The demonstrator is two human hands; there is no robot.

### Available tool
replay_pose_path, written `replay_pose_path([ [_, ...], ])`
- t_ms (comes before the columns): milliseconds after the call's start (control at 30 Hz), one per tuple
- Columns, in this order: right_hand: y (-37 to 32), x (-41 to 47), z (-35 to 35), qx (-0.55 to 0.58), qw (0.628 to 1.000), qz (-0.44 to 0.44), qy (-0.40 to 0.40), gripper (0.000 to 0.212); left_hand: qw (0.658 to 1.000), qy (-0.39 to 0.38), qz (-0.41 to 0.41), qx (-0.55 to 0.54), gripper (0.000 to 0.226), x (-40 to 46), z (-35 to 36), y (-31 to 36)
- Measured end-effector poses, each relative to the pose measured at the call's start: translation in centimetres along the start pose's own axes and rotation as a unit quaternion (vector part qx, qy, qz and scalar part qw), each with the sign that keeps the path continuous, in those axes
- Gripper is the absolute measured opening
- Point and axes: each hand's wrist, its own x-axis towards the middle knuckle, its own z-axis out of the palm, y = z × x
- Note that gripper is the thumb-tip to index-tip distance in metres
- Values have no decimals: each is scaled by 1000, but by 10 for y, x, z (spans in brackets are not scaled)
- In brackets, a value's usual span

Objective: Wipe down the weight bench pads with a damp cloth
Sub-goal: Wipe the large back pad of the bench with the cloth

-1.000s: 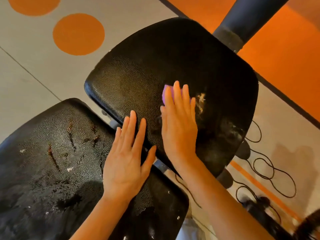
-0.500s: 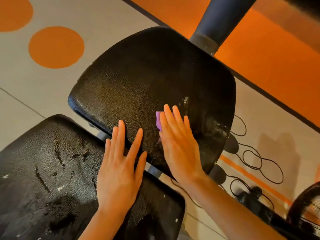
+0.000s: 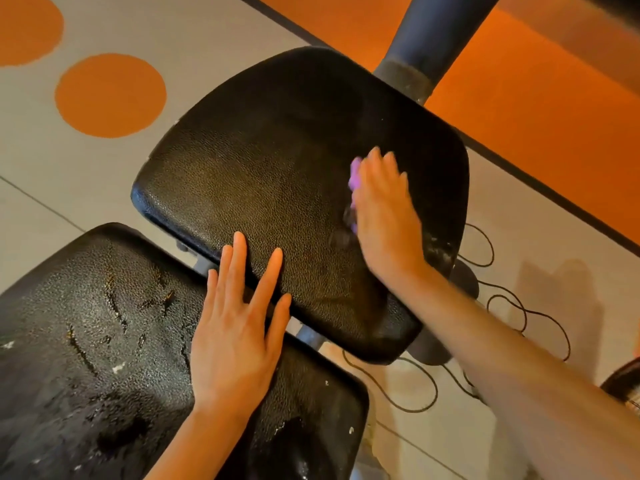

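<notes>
Your right hand point(image 3: 384, 216) lies flat on the seat pad point(image 3: 277, 188), fingers point(image 3: 377, 164) straight and pressing a purple cloth point(image 3: 354, 188) down onto the leather; the hand is a bit motion-blurred. The cloth sits on the right part of the seat pad, mostly hidden under your palm, with only its left edge showing beside the index finger and thumb. Your left hand point(image 3: 235, 337) is flat too, fingers spread and relaxed, holding nothing: palm on the back pad point(image 3: 86, 341), fingertips reaching across the gap onto the near edge of the seat pad. The seat pad surface is dark and pebbled, with a pale scuff near its right edge, just right of your right wrist. The back pad looks worn: cracks, torn streaks and small white flecks across the leather, plus a glossy sheen. A dark cylindrical post point(image 3: 436, 32) rises behind the far right corner of the seat pad. The floor point(image 3: 41, 174) is grey with orange circles point(image 3: 110, 95) on the left and a large orange area point(image 3: 554, 140) edged by a dark line on the right. A thin black cable point(image 3: 512, 306) loops on the floor under your right forearm.
</notes>
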Motion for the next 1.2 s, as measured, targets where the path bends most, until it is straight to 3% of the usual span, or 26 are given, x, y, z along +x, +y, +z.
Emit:
replay_pose_path([
  [100, -13, 9, 2, 49, 992, 112, 29, 53, 1000, -4, 2, 11, 55, 0, 1, -1],
  [200, -35, -79, -6, 38, 999, 27, 5, 52, 1000, -6, 0, 13, 55, 1, -1, 0],
  [267, -20, -90, -5, -4, 999, -43, -29, 53, 1000, -4, -1, 8, 55, 0, -2, 0],
  [400, 2, -3, -2, -8, 999, 33, -9, 52, 1000, 1, 1, 11, 55, 0, 0, 0],
  [467, -6, -8, -2, 32, 997, 71, 1, 49, 1000, 1, 3, 14, 55, 0, 1, 0],
  [600, -19, -87, -10, 42, 998, -16, -32, 59, 1000, 5, 2, 10, 56, 0, 1, 0],
  [667, -4, -73, -8, 45, 997, -56, -32, 57, 1000, 5, 4, 8, 56, 0, 1, -1],
  [800, 12, 14, -4, 22, 997, 73, 9, 45, 1000, 13, 5, 6, 55, -1, 2, 0],
  [867, -6, 4, 1, 42, 990, 126, 40, 44, 1000, 16, 8, 9, 55, -2, 2, 0],
  [1000, -43, -113, -2, 29, 998, -62, -14, 62, 1000, 20, 11, 3, 55, -1, 2, 0],
  [1067, -24, -107, -2, 34, 991, -127, -38, 66, 1000, 20, 10, 0, 55, 0, 1, 0],
  [1100, -16, -84, -2, 29, 991, -121, -43, 60, 1000, 20, 10, 0, 55, 0, 1, 0],
  [1200, -17, -4, -1, 41, 999, 27, -4, 48, 1000, 25, 10, 5, 54, -1, 3, -1],
])
